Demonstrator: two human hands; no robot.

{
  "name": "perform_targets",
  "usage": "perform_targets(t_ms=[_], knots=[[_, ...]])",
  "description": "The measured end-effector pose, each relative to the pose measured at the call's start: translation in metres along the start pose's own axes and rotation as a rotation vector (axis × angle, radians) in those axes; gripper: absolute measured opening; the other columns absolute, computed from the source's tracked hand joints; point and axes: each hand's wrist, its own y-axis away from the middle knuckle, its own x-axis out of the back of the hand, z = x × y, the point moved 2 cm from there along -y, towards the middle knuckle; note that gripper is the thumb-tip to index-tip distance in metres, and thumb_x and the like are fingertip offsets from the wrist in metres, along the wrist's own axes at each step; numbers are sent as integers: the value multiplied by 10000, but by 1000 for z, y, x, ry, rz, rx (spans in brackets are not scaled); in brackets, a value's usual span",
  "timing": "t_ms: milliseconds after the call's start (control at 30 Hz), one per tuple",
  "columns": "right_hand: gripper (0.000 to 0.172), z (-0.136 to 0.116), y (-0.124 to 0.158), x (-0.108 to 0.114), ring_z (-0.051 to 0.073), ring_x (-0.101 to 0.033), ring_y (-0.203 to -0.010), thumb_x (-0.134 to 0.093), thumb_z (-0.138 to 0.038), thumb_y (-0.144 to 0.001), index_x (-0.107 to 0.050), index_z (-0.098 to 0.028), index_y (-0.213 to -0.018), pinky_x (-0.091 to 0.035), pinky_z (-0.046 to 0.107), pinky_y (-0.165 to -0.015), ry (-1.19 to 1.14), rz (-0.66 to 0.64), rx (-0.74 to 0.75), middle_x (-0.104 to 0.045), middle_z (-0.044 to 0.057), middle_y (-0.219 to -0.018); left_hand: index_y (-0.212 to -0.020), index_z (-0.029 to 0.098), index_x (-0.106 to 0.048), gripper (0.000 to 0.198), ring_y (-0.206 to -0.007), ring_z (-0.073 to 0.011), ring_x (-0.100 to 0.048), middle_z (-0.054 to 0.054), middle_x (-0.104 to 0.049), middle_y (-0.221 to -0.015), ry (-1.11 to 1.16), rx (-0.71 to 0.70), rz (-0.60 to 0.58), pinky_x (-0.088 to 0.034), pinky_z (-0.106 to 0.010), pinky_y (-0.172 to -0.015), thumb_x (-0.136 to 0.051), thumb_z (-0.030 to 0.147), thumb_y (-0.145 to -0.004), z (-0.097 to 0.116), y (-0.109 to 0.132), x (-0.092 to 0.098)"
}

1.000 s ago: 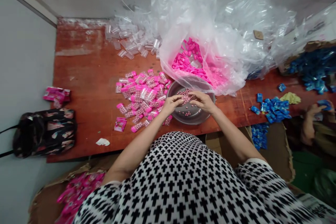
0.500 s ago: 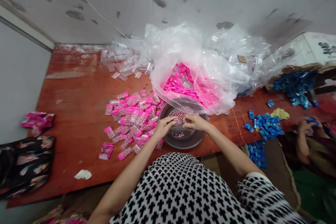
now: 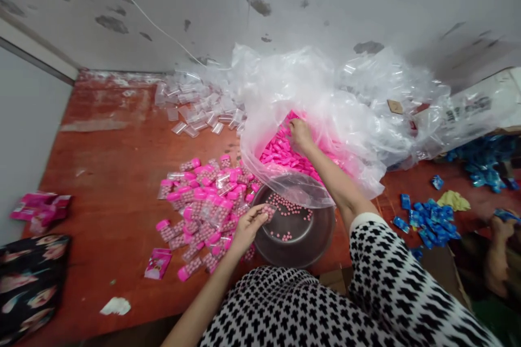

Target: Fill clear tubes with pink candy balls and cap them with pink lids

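My left hand is closed on a small clear container filled with pink beads, above the left side of a grey basin. Loose pink balls lie scattered on the basin's bottom. My right hand reaches into a clear plastic bag and touches the bright pink caps inside; its fingertips are partly hidden, so any cap between them cannot be made out. Left of the basin is a heap of filled, pink-capped little bottles.
Empty clear containers lie at the back. Pink packets and a floral bag are at left. Blue packets and a yellow cloth lie at right, near another person's hand. A white box stands behind.
My right hand has left the basin and moved up and forward into the bag of pink caps. My left hand stays at the basin, holding the filled container. The view has shifted slightly.
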Motion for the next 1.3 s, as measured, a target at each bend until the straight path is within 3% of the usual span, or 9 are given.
perform_targets(t_ms=[100,233,333,433,567,700,800,1067,1300], knots=[[298,-11,-30,-15,263,-612,-930,-405,-211,-883,-659,-103,-993,-460,356,-805,164,-24,-111,-647,169,-1004,-963,175,-674,434,-860,-221,-679,-80,-717,-938,25,26,14,-546,-377,-831,-746,435,-623,2,-9,4],[318,-16,-45,-28,284,-604,-986,-384,-94,-851,-643,-92,-1035,-474,386,-809,295,-68,-180,-610,191,-1079,-952,173,-680,441,-844,-209,-679,-73,-718,-926,58,38,47,-555,-358,-818,-758,437,-607,4,-17,6],[277,-13,-40,-26,293,-588,-1007,-428,-137,-852,-651,-89,-1010,-464,405,-837,304,-70,-124,-588,193,-1115,-959,169,-678,447,-844,-207,-679,-70,-718,-928,62,32,53,-559,-355,-811,-759,434,-608,7,-16,4],[230,-8,-25,-13,264,-572,-1010,-539,-250,-818,-660,-101,-945,-452,376,-874,137,-21,-16,-591,165,-1109,-974,165,-675,439,-852,-208,-679,-74,-716,-940,52,-6,47,-554,-355,-820,-751,421,-626,10,-10,2],[267,-2,20,16,183,-593,-859,-608,-355,-770,-624,-128,-908,-478,328,-815,-386,71,48,-636,78,-916,-1006,173,-667,422,-862,-199,-675,-70,-712,-962,46,-105,63,-540,-355,-844,-720,421,-668,15,-3,0],[355,-3,92,41,126,-596,-657,-657,-439,-718,-586,-180,-951,-504,269,-646,-993,-167,66,-617,-7,-734,-1045,167,-653,466,-915,-221,-663,-83,-702,-1004,6,-205,54,-532,-379,-860,-693,459,-685,25,2,-9],[413,-6,148,57,122,-619,-666,-689,-452,-695,-581,-217,-1017,-515,268,-649,-1213,-294,18,-641,-8,-789,-1042,165,-653,467,-929,-226,-660,-85,-701,-1005,9,-269,20,-527,-390,-871,-689,465,-687,34,7,-22],[461,-18,239,69,147,-653,-743,-653,-451,-735,-559,-227,-1127,-528,305,-724,-1265,-376,-21,-677,26,-866,-1081,172,-629,441,-953,-225,-654,-89,-689,-1046,27,-384,-55,-530,-401,-864,-654,443,-734,40,28,-49],[359,-26,276,78,150,-606,-818,-704,-384,-714,-625,-265,-1044,-502,292,-758,-1001,-133,170,-632,11,-927,-1063,155,-660,393,-964,-235,-648,-89,-694,-1039,-160,-450,-86,-519,-387,-876,-645,396,-754,33,45,-49]])
